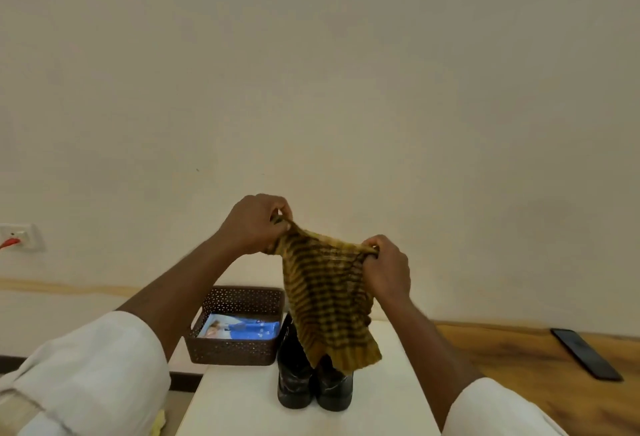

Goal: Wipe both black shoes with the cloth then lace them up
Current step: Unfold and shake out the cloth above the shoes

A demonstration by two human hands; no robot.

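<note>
I hold the cloth (pixel 329 300) up by its top edge, my left hand (pixel 254 224) and right hand (pixel 388 271) each pinching a corner in a tight grip. It hangs over the two black shoes (pixel 313 378) on the white counter (pixel 239 401), beside a brown basket (pixel 235 352). No writing is readable.

We see a soft, warm, even light all over the room, not very bright. The big wall (pixel 311 72) looks yellowish and gets a bit darker near the top corners. Shadows are faint and have no hard edges. The picture is a little fuzzy everywhere. The wide lens bends things at the sides. The 2 shoes (pixel 313 387) shine a little.
</note>
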